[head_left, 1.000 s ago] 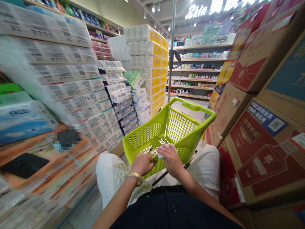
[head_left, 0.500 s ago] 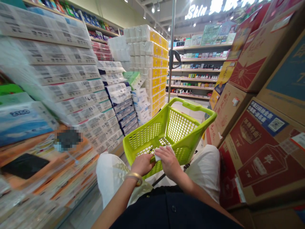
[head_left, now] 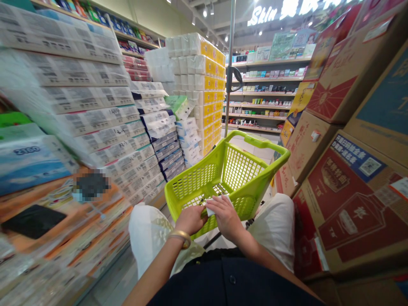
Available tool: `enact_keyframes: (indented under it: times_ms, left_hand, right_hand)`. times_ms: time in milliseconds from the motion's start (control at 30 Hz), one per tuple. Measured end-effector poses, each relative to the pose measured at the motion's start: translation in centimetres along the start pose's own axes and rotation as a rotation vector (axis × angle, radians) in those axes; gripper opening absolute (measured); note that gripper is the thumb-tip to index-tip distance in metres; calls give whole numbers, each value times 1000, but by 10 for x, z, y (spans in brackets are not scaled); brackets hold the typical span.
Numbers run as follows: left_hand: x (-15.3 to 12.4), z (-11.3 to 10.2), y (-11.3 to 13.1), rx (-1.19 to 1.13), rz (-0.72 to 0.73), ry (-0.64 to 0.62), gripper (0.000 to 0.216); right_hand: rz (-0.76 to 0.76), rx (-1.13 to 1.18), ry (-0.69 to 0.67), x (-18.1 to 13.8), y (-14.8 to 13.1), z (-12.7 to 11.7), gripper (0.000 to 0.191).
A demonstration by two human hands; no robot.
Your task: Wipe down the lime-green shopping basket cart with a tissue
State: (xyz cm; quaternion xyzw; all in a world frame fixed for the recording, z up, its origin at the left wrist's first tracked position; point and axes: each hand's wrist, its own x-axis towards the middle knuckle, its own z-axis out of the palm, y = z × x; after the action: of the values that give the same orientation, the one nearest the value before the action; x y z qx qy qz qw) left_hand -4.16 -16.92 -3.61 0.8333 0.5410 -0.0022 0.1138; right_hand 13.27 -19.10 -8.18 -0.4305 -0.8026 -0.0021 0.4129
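Observation:
A lime green shopping basket stands in front of me in a narrow store aisle. My left hand is curled around its near rim, a gold bangle on the wrist. My right hand rests on the same rim with its fingers pressing a small white cloth or tissue against the plastic. The basket's inside looks bare apart from the mesh floor.
Stacks of tissue and paper packs line the left side. Cardboard cartons are piled high on the right. A metal pole rises behind the basket, and product shelves cross the far end of the aisle.
My right hand with the white cloth has slid a little to the left along the basket rim, closer to my left hand. The basket and left hand stay put.

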Motion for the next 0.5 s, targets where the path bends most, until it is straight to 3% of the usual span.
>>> enact_keyframes:
  times_ms: [267,500]
  left_hand:
    - [0,0,0,-44,26,0,23]
    - [0,0,-1,0,-9,-10,29]
  right_hand:
    - [233,-99,183,6,34,-23,45]
    - [8,14,9,-2,0,5,48]
